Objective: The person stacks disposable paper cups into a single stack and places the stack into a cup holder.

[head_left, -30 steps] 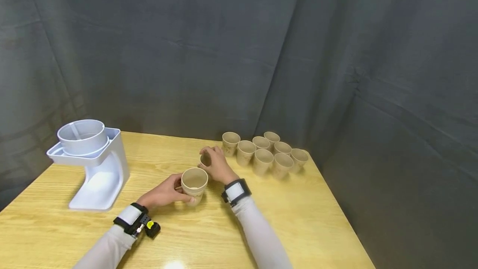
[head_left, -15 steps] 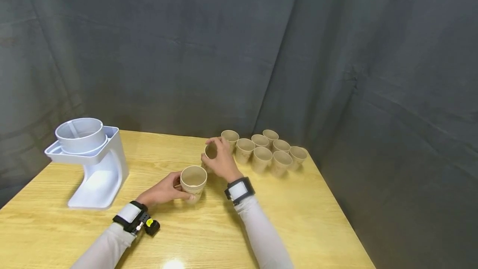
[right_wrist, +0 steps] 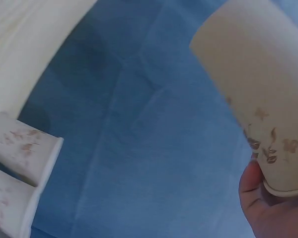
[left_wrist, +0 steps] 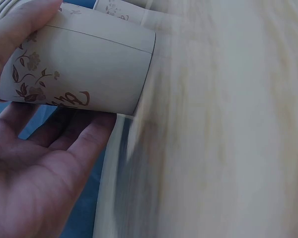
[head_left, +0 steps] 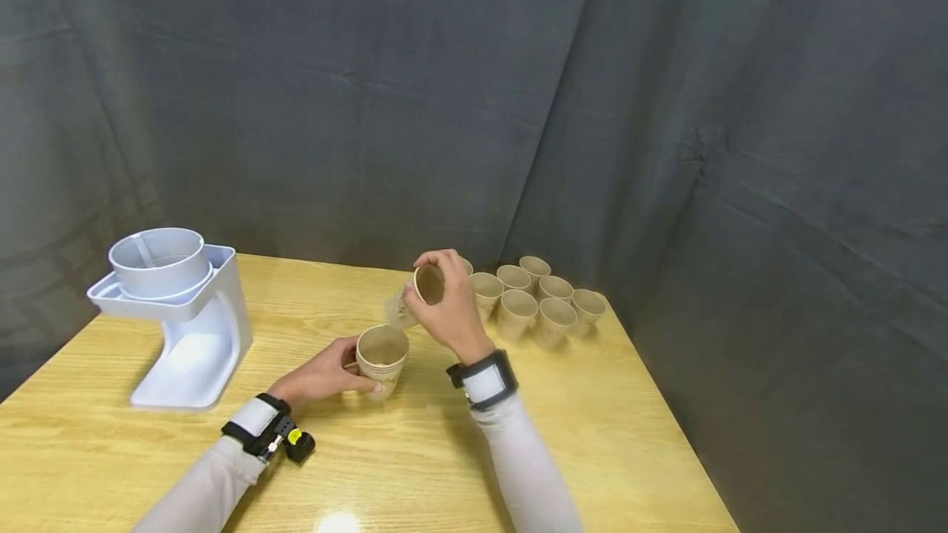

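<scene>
My left hand (head_left: 326, 373) holds a short stack of nested beige paper cups (head_left: 382, 373) upright on the table, thumb on the near side. In the left wrist view, the lowest cup (left_wrist: 84, 64) shows a brown floral print, with fingers beneath it. Just behind and right of the stack, my right hand (head_left: 453, 311) grips a single paper cup (head_left: 400, 308) near its rim. That cup is tilted, its mouth turned toward the palm and its base pointing left, off the table. The right wrist view shows its printed side (right_wrist: 258, 89) and part of the hand (right_wrist: 273, 215).
Several upright paper cups (head_left: 517, 315) stand in a cluster at the back right, partly behind my right hand. A white stand with a round holder (head_left: 159, 274) is at the left of the wooden table (head_left: 607, 451). A dark curtain (head_left: 355, 105) hangs behind.
My right hand has raised its cup from beside the stack, moving up and right, and tilted it. The left hand and its stack stay nearly in place.
</scene>
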`<move>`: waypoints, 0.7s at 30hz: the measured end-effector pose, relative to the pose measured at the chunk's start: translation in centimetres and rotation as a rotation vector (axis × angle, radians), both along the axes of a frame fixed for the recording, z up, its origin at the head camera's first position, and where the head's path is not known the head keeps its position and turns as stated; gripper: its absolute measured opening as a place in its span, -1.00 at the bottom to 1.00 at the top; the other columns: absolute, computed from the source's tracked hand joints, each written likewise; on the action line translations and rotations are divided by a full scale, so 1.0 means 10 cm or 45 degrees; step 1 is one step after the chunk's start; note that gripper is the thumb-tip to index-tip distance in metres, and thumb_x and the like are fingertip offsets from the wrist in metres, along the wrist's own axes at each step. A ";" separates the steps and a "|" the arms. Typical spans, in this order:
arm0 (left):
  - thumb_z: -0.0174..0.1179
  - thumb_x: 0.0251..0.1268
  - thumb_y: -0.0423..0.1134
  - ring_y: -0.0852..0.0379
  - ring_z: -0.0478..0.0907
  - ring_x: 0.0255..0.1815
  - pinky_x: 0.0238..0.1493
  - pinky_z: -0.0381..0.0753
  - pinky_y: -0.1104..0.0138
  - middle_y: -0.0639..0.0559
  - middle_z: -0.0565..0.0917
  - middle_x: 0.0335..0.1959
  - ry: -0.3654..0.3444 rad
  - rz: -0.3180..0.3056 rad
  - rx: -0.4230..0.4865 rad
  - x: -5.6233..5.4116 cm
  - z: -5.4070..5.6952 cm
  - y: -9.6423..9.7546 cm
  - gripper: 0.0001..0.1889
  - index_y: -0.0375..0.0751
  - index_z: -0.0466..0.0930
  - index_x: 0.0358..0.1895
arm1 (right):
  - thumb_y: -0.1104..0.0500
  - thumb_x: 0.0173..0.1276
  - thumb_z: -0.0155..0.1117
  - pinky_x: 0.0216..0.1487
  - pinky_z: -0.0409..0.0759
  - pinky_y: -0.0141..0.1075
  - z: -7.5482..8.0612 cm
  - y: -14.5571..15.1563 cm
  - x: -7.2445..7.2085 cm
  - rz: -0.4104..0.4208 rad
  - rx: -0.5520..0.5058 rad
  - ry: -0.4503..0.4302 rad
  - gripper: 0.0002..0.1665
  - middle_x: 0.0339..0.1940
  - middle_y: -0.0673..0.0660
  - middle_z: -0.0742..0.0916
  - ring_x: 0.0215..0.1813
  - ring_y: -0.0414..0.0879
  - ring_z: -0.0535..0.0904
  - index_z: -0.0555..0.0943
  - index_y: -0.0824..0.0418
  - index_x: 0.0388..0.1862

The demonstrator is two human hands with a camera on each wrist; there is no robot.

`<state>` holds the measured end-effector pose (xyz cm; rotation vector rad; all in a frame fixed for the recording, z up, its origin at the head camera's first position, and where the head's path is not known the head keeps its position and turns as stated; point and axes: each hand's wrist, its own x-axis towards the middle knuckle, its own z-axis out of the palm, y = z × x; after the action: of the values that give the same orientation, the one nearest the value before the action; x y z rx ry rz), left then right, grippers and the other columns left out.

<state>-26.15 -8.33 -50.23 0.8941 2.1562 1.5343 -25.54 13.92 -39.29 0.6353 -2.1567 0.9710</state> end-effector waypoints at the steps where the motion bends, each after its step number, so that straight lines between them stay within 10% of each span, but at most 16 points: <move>1: 0.44 0.08 -0.10 -0.11 0.46 0.28 0.31 0.41 -0.02 -0.06 0.58 0.17 -0.002 -0.001 -0.001 0.00 0.00 0.00 -0.29 -0.12 0.37 0.32 | 0.05 0.15 0.28 0.05 0.50 -0.26 0.03 0.00 0.03 0.013 -0.004 0.011 -0.65 -0.11 0.01 0.57 0.01 -0.14 0.48 0.54 0.14 -0.10; 21: 0.40 0.14 -0.13 -0.05 0.47 0.25 0.28 0.44 0.03 -0.06 0.55 0.20 -0.028 -0.064 0.016 -0.03 -0.01 -0.01 -0.35 -0.07 0.36 0.31 | 0.05 0.24 0.25 0.00 0.49 -0.33 0.04 -0.20 0.21 0.191 0.180 -0.137 -0.70 -0.12 -0.02 0.58 -0.04 -0.19 0.48 0.53 0.10 -0.07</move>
<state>-26.41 -8.39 -50.33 0.9240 2.0954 1.5284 -23.45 11.91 -38.93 0.8401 -2.3147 0.9550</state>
